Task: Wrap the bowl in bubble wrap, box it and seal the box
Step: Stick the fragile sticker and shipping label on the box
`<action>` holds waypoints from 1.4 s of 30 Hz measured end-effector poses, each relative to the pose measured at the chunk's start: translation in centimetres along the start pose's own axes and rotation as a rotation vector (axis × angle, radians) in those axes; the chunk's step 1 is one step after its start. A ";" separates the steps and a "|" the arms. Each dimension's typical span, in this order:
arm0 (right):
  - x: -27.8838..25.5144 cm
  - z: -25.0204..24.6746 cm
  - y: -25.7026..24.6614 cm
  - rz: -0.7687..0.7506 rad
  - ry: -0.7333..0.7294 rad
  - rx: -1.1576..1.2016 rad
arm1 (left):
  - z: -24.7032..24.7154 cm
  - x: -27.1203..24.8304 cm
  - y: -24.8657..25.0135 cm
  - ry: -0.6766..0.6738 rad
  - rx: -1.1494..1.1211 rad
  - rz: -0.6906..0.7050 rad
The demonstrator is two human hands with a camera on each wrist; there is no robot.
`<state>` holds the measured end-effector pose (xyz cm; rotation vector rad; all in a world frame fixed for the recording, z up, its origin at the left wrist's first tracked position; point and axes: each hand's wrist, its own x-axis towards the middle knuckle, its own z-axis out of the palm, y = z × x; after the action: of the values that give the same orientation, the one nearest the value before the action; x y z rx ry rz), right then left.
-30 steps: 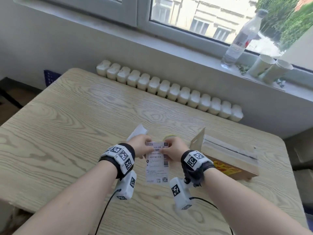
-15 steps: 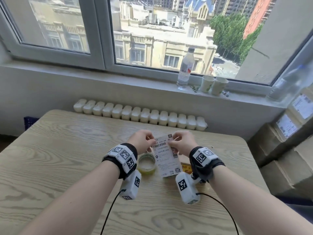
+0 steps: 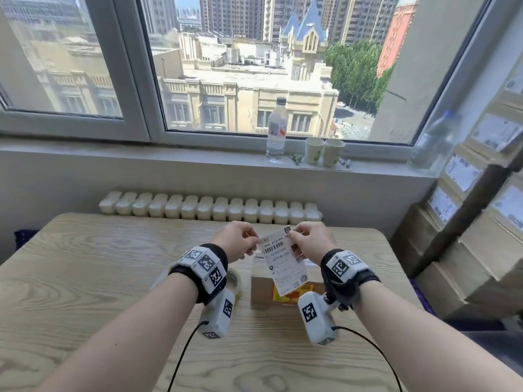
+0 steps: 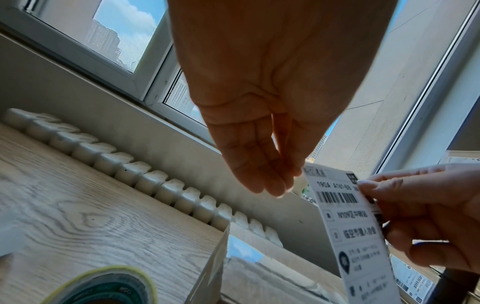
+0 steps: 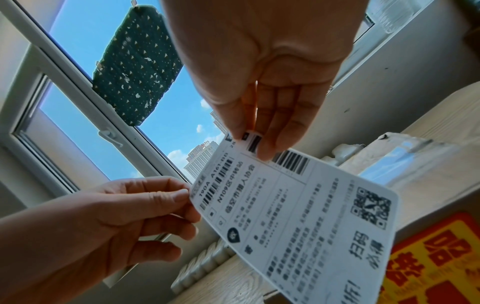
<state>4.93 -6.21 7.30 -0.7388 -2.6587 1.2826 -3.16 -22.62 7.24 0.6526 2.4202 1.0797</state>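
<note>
Hands (image 3: 271,244) pinching shipping label (image 3: 285,264) above taped box (image 3: 261,290)

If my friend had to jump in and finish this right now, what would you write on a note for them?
Left hand: pinches the label's top left corner.
Right hand: pinches its top right corner.
The label hangs in the air over the box on the table. The tape roll lies left of the box.
Done: box looks taped shut.
Left: probably stick the label on the box.
</note>
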 end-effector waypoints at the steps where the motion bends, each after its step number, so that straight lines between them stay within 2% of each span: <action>1: 0.0 -0.2 0.1 -0.001 0.004 0.002 | 0.0 0.1 0.1 0.002 0.016 0.006; 9: 1.2 -1.0 0.9 0.014 0.041 0.037 | 0.2 1.0 0.9 -0.009 0.066 0.037; 17: 2.4 -1.3 0.7 0.007 0.044 0.001 | 0.0 1.7 1.4 -0.044 -0.022 0.044; 21: 2.6 -1.2 0.6 -0.023 0.139 -0.017 | -0.1 1.9 1.4 -0.026 -0.109 0.021; 23: 2.6 -1.2 0.0 -0.043 0.097 0.059 | -0.1 2.1 1.4 -0.014 -0.155 0.009; 27: 2.1 -0.7 -1.3 -0.097 -0.146 0.117 | 0.0 2.3 1.9 -0.017 -0.174 0.022; 42: 2.0 -1.0 -1.4 -0.103 -0.122 0.032 | 0.5 2.5 2.8 -0.016 -0.086 0.084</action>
<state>2.97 -5.32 8.74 -0.5276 -2.7224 1.3813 -4.21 -19.32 8.63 0.7369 2.3364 1.2003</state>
